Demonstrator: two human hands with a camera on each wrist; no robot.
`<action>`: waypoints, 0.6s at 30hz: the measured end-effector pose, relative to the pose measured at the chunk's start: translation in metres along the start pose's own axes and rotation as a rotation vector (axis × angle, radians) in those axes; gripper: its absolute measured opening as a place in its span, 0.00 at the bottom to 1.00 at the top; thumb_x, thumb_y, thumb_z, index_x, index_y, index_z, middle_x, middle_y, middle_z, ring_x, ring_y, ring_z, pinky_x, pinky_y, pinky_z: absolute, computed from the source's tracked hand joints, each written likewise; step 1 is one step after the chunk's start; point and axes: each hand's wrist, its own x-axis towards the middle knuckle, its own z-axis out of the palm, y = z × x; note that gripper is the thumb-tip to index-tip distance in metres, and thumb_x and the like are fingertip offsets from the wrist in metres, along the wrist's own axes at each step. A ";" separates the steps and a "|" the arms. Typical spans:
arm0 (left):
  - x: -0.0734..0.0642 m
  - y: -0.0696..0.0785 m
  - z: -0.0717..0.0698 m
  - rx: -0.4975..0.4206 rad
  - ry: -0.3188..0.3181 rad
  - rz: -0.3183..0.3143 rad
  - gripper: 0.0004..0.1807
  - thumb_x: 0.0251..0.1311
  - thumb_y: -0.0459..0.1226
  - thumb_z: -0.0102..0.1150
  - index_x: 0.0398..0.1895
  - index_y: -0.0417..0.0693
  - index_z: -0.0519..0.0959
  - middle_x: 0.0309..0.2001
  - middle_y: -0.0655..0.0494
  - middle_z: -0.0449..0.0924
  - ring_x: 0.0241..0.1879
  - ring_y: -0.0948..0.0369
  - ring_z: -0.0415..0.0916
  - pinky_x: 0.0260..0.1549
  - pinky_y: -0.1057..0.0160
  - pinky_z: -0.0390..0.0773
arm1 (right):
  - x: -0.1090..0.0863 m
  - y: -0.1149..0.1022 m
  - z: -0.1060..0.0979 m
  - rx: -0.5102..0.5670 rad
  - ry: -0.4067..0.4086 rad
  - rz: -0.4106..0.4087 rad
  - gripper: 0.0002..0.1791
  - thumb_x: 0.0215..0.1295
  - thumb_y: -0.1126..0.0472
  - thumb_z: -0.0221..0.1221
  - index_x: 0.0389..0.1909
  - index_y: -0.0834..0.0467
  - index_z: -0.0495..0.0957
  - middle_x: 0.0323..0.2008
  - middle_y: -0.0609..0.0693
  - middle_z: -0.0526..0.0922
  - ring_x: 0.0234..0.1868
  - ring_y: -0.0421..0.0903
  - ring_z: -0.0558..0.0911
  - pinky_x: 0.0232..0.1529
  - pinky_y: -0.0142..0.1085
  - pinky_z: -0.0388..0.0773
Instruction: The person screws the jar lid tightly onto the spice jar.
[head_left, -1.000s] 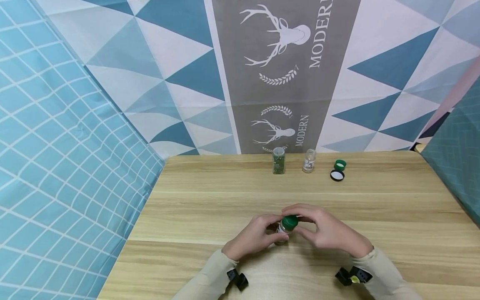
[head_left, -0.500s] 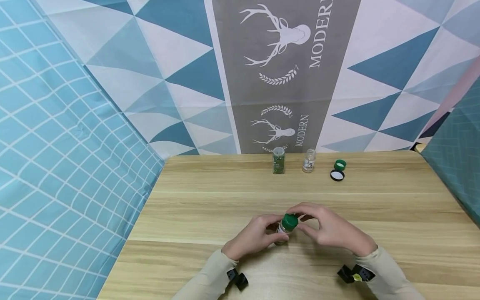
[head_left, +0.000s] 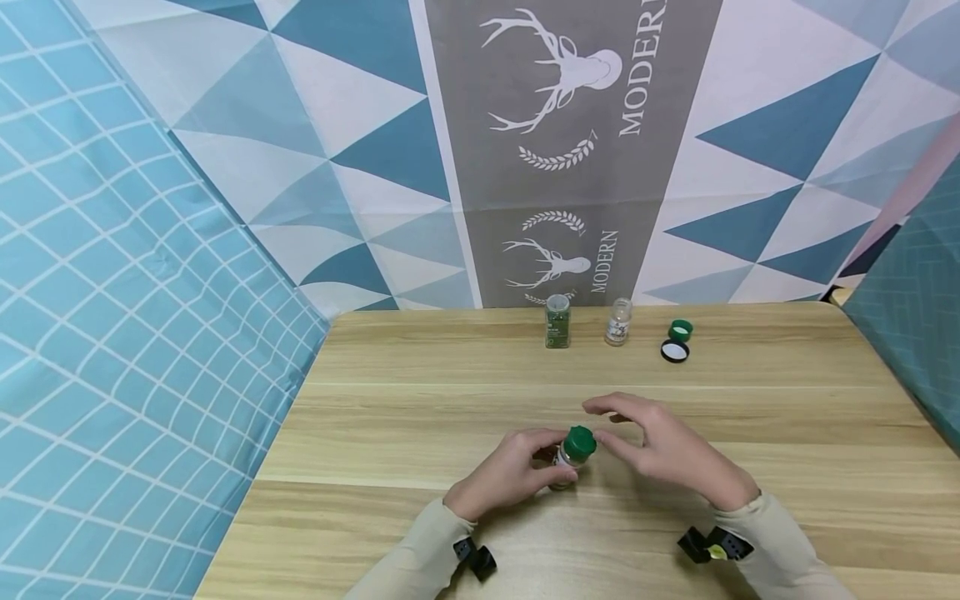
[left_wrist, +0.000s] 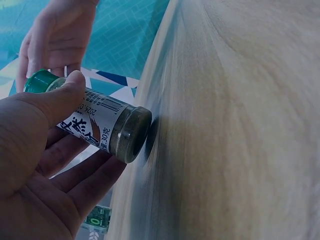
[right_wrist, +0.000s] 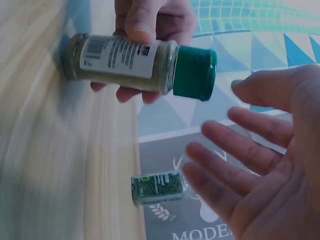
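My left hand (head_left: 512,473) grips a small glass spice jar (right_wrist: 117,62) round its labelled body, thumb on one side and fingers on the other. A green cap (head_left: 581,442) sits on the jar's top. Brownish powder shows through the glass beside the white label (left_wrist: 92,120). In the left wrist view the jar's base is close over the wooden table. My right hand (head_left: 667,446) holds nothing; its fingers are spread beside the cap, with a gap to it in the right wrist view.
Toward the table's (head_left: 420,392) back edge stand an uncapped jar of green flakes (head_left: 557,323) and a clear glass jar (head_left: 618,322) with a label. Right of them lie a green cap (head_left: 681,330) and a black ring-shaped lid (head_left: 675,351). A patterned cloth (head_left: 360,167) hangs behind.
My right hand was round the green cap; its fingers have come off it, opened out and moved up and to the right. The left hand and jar have stayed in place.
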 end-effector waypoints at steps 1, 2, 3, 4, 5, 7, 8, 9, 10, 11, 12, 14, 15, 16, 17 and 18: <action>0.000 0.000 0.000 -0.002 0.000 0.002 0.21 0.68 0.43 0.66 0.63 0.53 0.80 0.55 0.61 0.86 0.50 0.74 0.80 0.50 0.73 0.83 | 0.000 -0.001 0.001 0.015 0.003 -0.022 0.22 0.69 0.63 0.66 0.63 0.52 0.79 0.59 0.48 0.84 0.58 0.47 0.84 0.54 0.43 0.86; 0.000 0.000 0.000 -0.001 0.002 0.005 0.21 0.68 0.42 0.67 0.63 0.53 0.80 0.55 0.61 0.86 0.50 0.74 0.80 0.50 0.73 0.83 | 0.000 -0.002 0.002 0.027 0.001 -0.046 0.25 0.68 0.65 0.67 0.65 0.52 0.78 0.62 0.49 0.83 0.60 0.48 0.83 0.55 0.43 0.86; 0.000 0.000 0.000 -0.001 0.003 0.010 0.21 0.68 0.42 0.67 0.63 0.53 0.80 0.55 0.61 0.86 0.51 0.74 0.80 0.51 0.73 0.82 | 0.000 -0.004 0.004 0.037 -0.003 -0.062 0.27 0.67 0.65 0.67 0.66 0.51 0.77 0.64 0.50 0.82 0.62 0.49 0.82 0.56 0.43 0.85; 0.000 0.000 0.000 0.001 0.004 0.016 0.21 0.68 0.42 0.67 0.62 0.53 0.80 0.55 0.61 0.86 0.51 0.75 0.80 0.51 0.73 0.82 | 0.001 -0.006 0.005 0.043 -0.014 -0.078 0.30 0.66 0.66 0.68 0.68 0.50 0.76 0.65 0.50 0.80 0.64 0.50 0.81 0.58 0.45 0.84; 0.000 0.000 0.000 0.003 0.007 0.022 0.21 0.68 0.42 0.67 0.62 0.53 0.80 0.55 0.61 0.86 0.51 0.75 0.80 0.50 0.73 0.82 | 0.001 -0.008 0.006 0.053 -0.030 -0.087 0.32 0.65 0.67 0.68 0.69 0.49 0.75 0.67 0.49 0.79 0.65 0.50 0.80 0.60 0.46 0.83; 0.000 0.000 0.000 0.011 0.012 0.034 0.21 0.68 0.42 0.66 0.63 0.53 0.79 0.54 0.61 0.86 0.50 0.74 0.81 0.50 0.73 0.83 | 0.000 -0.012 0.009 0.063 -0.064 -0.098 0.35 0.63 0.70 0.67 0.70 0.47 0.74 0.69 0.48 0.77 0.68 0.50 0.78 0.64 0.47 0.81; 0.000 0.000 0.000 0.017 0.016 0.039 0.22 0.68 0.42 0.66 0.63 0.52 0.79 0.53 0.61 0.86 0.50 0.74 0.81 0.49 0.73 0.83 | 0.000 -0.013 0.010 0.059 -0.076 -0.098 0.36 0.63 0.71 0.67 0.70 0.45 0.74 0.69 0.47 0.77 0.68 0.49 0.78 0.65 0.46 0.80; 0.000 0.000 0.000 0.021 0.019 0.043 0.22 0.68 0.42 0.67 0.64 0.51 0.79 0.53 0.60 0.86 0.50 0.74 0.81 0.50 0.73 0.83 | 0.000 -0.015 0.012 0.059 -0.087 -0.097 0.36 0.62 0.72 0.66 0.70 0.44 0.75 0.69 0.45 0.78 0.68 0.48 0.78 0.66 0.46 0.79; 0.000 0.000 0.000 0.022 0.022 0.043 0.22 0.68 0.42 0.67 0.64 0.51 0.79 0.53 0.60 0.86 0.49 0.74 0.81 0.49 0.73 0.83 | 0.000 -0.016 0.012 0.064 -0.098 -0.100 0.36 0.62 0.74 0.65 0.69 0.44 0.75 0.68 0.45 0.78 0.68 0.48 0.78 0.66 0.46 0.78; 0.000 0.000 0.000 0.022 0.022 0.042 0.22 0.68 0.42 0.67 0.64 0.50 0.79 0.52 0.60 0.86 0.49 0.74 0.81 0.49 0.73 0.83 | 0.000 -0.016 0.013 0.072 -0.105 -0.101 0.36 0.61 0.75 0.64 0.67 0.45 0.77 0.67 0.45 0.79 0.68 0.48 0.78 0.66 0.46 0.78; 0.000 0.000 0.000 0.021 0.021 0.040 0.22 0.68 0.42 0.67 0.63 0.50 0.79 0.52 0.59 0.86 0.49 0.74 0.81 0.49 0.73 0.83 | 0.000 -0.016 0.014 0.077 -0.108 -0.102 0.35 0.61 0.77 0.63 0.66 0.45 0.78 0.66 0.45 0.80 0.67 0.47 0.79 0.66 0.46 0.79; 0.000 0.000 0.000 0.014 0.017 0.031 0.20 0.68 0.43 0.67 0.61 0.49 0.80 0.50 0.59 0.86 0.48 0.74 0.81 0.48 0.73 0.83 | 0.000 -0.016 0.014 0.083 -0.111 -0.097 0.34 0.61 0.79 0.62 0.64 0.45 0.80 0.64 0.44 0.81 0.66 0.46 0.80 0.66 0.45 0.79; 0.000 0.000 0.000 0.005 0.013 0.026 0.19 0.68 0.43 0.66 0.60 0.49 0.80 0.50 0.59 0.86 0.48 0.74 0.81 0.48 0.73 0.83 | 0.000 -0.015 0.014 0.090 -0.113 -0.092 0.33 0.61 0.79 0.61 0.62 0.45 0.81 0.63 0.43 0.82 0.65 0.46 0.80 0.66 0.45 0.79; 0.000 0.000 0.000 -0.003 0.010 0.021 0.18 0.68 0.44 0.66 0.59 0.50 0.80 0.49 0.60 0.86 0.47 0.73 0.81 0.48 0.73 0.83 | 0.000 -0.015 0.013 0.095 -0.116 -0.087 0.32 0.61 0.79 0.61 0.61 0.46 0.81 0.62 0.43 0.82 0.65 0.45 0.81 0.65 0.44 0.79; 0.000 0.001 0.000 -0.005 0.006 0.019 0.18 0.69 0.44 0.66 0.58 0.50 0.80 0.48 0.60 0.86 0.47 0.73 0.81 0.47 0.73 0.84 | 0.000 -0.015 0.013 0.098 -0.117 -0.079 0.32 0.62 0.79 0.61 0.61 0.45 0.81 0.61 0.42 0.83 0.64 0.45 0.81 0.65 0.44 0.80; 0.000 0.001 0.000 -0.007 0.005 0.020 0.18 0.69 0.44 0.66 0.58 0.50 0.80 0.48 0.60 0.86 0.47 0.73 0.81 0.47 0.73 0.84 | 0.000 -0.015 0.013 0.098 -0.121 -0.072 0.30 0.64 0.77 0.61 0.60 0.45 0.81 0.61 0.42 0.83 0.64 0.44 0.81 0.65 0.44 0.80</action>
